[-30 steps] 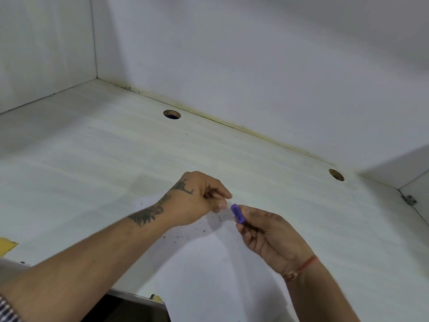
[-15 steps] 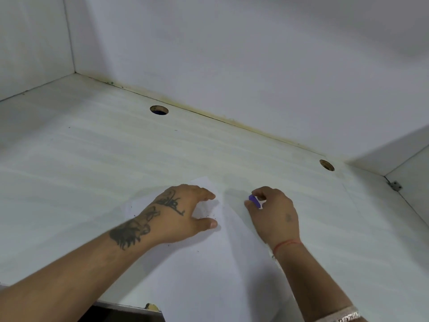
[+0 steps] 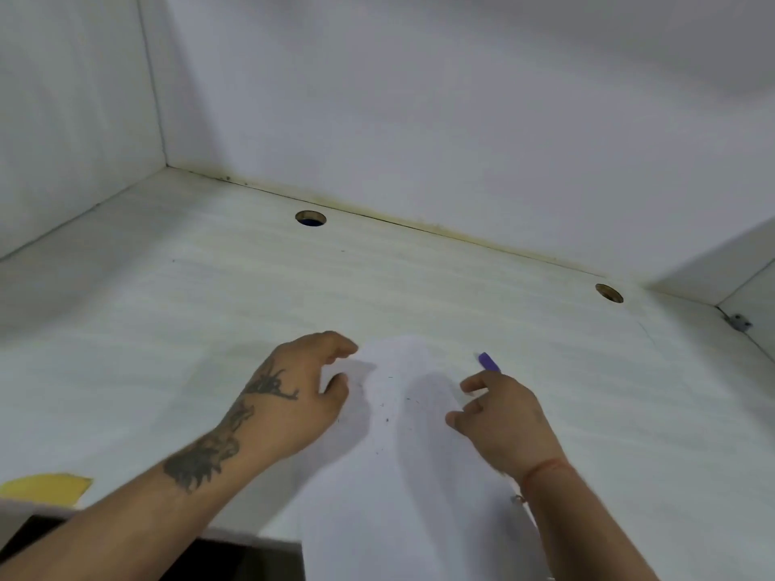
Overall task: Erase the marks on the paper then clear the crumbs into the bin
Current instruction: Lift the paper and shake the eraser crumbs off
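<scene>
The paper (image 3: 415,467) lies flat on the pale desk (image 3: 176,329) straight in front of me, its far end rounded upward between my two hands and its near end hanging past the desk's front edge. Small dark crumbs (image 3: 383,406) are scattered over the middle of the sheet, most of them in the strip between my hands. My left hand (image 3: 297,396) rests at the sheet's left border with the fingers curled loosely and the thumb pointing toward the crumbs; it grips nothing, and the fingertips sit at or just over the paper's edge, though I cannot tell whether they press on it. My right hand (image 3: 503,421) is over the right side of the sheet, fingers bent and partly spread, holding nothing. The purple eraser (image 3: 489,362) lies on the desk just beyond that hand's fingertips, beside the paper's right edge and clear of my fingers. A red thread (image 3: 545,469) circles my right wrist. Farther back, two round holes are cut in the desk near the wall, one on the left (image 3: 310,218) and one on the right (image 3: 609,293). A yellow scrap (image 3: 46,488) sits at the near left corner of the desk.
</scene>
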